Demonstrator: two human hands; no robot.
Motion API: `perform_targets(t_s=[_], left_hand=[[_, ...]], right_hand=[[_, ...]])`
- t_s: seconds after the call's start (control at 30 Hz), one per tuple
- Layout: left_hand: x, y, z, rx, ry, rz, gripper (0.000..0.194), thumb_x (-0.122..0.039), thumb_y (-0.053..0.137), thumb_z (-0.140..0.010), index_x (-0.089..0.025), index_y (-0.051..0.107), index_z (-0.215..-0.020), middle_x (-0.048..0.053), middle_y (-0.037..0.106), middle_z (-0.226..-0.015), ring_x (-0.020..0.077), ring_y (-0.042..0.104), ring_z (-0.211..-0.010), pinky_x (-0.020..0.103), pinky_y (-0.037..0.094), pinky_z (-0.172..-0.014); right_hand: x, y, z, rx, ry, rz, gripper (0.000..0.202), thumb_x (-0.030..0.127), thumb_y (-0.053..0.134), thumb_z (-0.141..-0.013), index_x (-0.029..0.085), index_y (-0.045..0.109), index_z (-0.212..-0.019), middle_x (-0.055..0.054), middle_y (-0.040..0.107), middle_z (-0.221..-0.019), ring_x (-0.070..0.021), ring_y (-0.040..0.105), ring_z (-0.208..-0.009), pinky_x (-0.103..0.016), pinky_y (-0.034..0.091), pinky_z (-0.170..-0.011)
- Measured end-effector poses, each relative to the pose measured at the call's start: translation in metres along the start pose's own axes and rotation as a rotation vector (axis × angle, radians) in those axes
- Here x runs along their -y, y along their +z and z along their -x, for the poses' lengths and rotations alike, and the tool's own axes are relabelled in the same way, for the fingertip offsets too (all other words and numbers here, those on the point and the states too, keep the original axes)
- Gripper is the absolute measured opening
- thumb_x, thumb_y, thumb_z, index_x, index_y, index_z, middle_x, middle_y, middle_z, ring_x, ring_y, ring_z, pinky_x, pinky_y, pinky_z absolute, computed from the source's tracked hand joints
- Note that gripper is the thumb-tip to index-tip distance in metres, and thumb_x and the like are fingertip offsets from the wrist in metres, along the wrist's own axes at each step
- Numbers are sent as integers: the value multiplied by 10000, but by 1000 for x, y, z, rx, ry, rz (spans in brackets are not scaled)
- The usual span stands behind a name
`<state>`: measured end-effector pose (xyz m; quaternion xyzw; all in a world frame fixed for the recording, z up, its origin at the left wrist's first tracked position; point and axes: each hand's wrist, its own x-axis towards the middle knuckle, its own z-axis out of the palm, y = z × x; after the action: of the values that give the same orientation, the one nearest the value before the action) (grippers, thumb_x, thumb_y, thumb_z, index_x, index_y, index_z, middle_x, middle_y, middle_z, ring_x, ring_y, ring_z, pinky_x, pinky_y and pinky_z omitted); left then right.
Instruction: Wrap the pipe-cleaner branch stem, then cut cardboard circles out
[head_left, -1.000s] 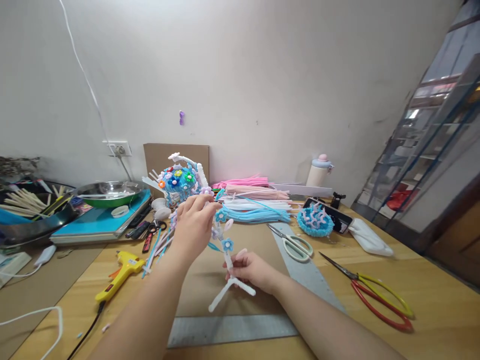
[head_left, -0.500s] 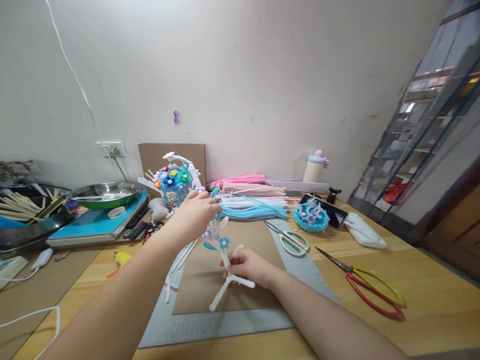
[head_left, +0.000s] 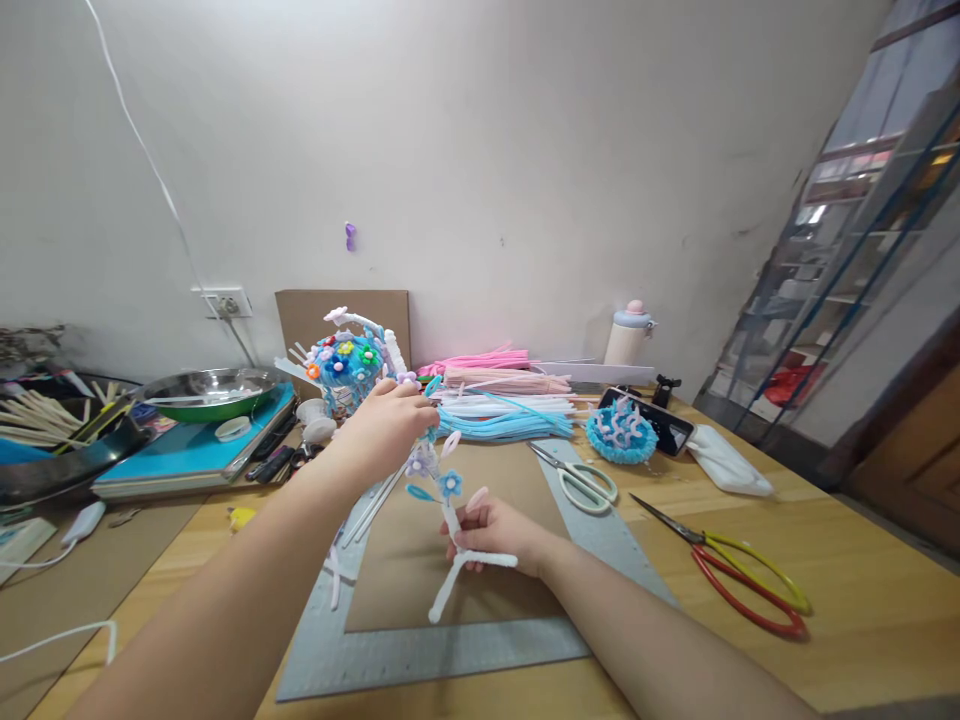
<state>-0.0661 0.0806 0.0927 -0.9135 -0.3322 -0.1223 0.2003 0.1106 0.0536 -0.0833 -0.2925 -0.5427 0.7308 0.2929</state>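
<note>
My right hand (head_left: 499, 530) is closed around the lower part of a white pipe-cleaner stem (head_left: 451, 520), just above where it forks into two legs. Blue and lilac flowers and looped leaves sit along this stem. Higher up, my left hand (head_left: 394, 420) wraps its fingers around the stem's upper part, hiding much of it. Behind that hand is a blue dome (head_left: 346, 365) covered in small colourful flowers. A white pipe-cleaner arch (head_left: 392, 350) curves over it; whether the arch joins the held stem is hidden by my left hand.
Under my hands, a brown cardboard sheet (head_left: 375, 600) lies on a grey cutting mat (head_left: 420, 665). Scissors with pale handles (head_left: 589, 488) and red-and-yellow scissors (head_left: 750, 585) lie to the right. Bundles of pipe cleaners (head_left: 495, 420) and a blue fuzzy piece (head_left: 621, 435) stand farther back.
The forked lower end of the stem has swung slightly to the right. Both hands keep their hold, with hardly any movement.
</note>
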Motion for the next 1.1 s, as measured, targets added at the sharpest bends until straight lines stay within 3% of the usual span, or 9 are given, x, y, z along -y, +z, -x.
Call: perform_targets(t_s=[0.13, 0.23, 0.37, 0.43, 0.5, 0.6, 0.7, 0.9, 1.1], left_hand=[[-2, -3, 3, -43, -27, 108, 291, -118, 469, -800, -285, 646, -961, 35, 661, -943, 218, 536, -955, 353, 305, -802], [-7, -3, 11, -201, -150, 233, 341, -140, 482, -812, -317, 607, -1076, 12, 618, -1128, 215, 504, -1074, 365, 284, -893], [-19, 23, 22, -695, -732, 773, 155, -301, 619, -745, -237, 650, -883, 26, 632, -942, 218, 535, -968, 355, 326, -910], [-27, 44, 24, -801, -911, 934, 199, -391, 594, -753, -203, 598, -820, 16, 596, -791, 191, 555, -810, 327, 400, -793], [-35, 64, 24, -788, -966, 1075, 255, -438, 571, -755, -188, 567, -802, 7, 582, -735, 162, 557, -705, 295, 428, -696], [-43, 81, 22, -674, -956, 1278, 296, -442, 645, -684, -166, 590, -775, 20, 618, -716, 153, 574, -671, 280, 441, -663], [-46, 83, 20, -601, -939, 1398, 307, -410, 717, -611, -155, 623, -753, 31, 644, -722, 160, 589, -694, 283, 444, -691], [-44, 80, 19, -608, -987, 1480, 327, -387, 751, -569, -159, 628, -768, 26, 644, -732, 164, 590, -703, 277, 433, -691], [-40, 95, 29, -658, -1096, 1495, 385, -524, 637, -655, -171, 627, -810, 24, 648, -751, 140, 574, -671, 234, 366, -579]], right_hand=[[0, 0, 1, -5, -4, -9, 459, 426, 744, -630, 115, 639, -950, -55, 668, -759, -103, 562, -538, -223, 418, -493], [-1, -1, 0, -15, -9, -31, 462, 428, 745, -631, 119, 632, -956, -59, 669, -772, -105, 563, -542, -217, 407, -481], [-2, -2, -1, -40, -22, -68, 491, 445, 746, -628, 130, 617, -981, -54, 664, -775, -104, 562, -541, -221, 403, -485], [-2, -3, -1, -57, -28, -85, 507, 454, 748, -623, 134, 610, -990, -49, 658, -770, -103, 559, -537, -229, 409, -494], [-1, -3, -1, -71, -31, -101, 519, 457, 753, -616, 135, 605, -995, -48, 653, -770, -102, 559, -536, -236, 414, -502], [0, -3, -1, -82, -35, -117, 520, 452, 754, -618, 133, 602, -999, -51, 652, -773, -100, 558, -535, -239, 414, -506], [0, -3, -1, -84, -32, -122, 516, 443, 755, -620, 129, 604, -1000, -52, 655, -763, -99, 555, -530, -238, 411, -507], [0, -1, 0, -96, -24, -123, 519, 447, 762, -605, 128, 613, -987, -49, 656, -755, -99, 553, -510, -230, 390, -483], [-1, -2, -1, -122, -34, -162, 521, 440, 757, -622, 134, 602, -1014, -50, 654, -787, -85, 548, -519, -221, 403, -495]])
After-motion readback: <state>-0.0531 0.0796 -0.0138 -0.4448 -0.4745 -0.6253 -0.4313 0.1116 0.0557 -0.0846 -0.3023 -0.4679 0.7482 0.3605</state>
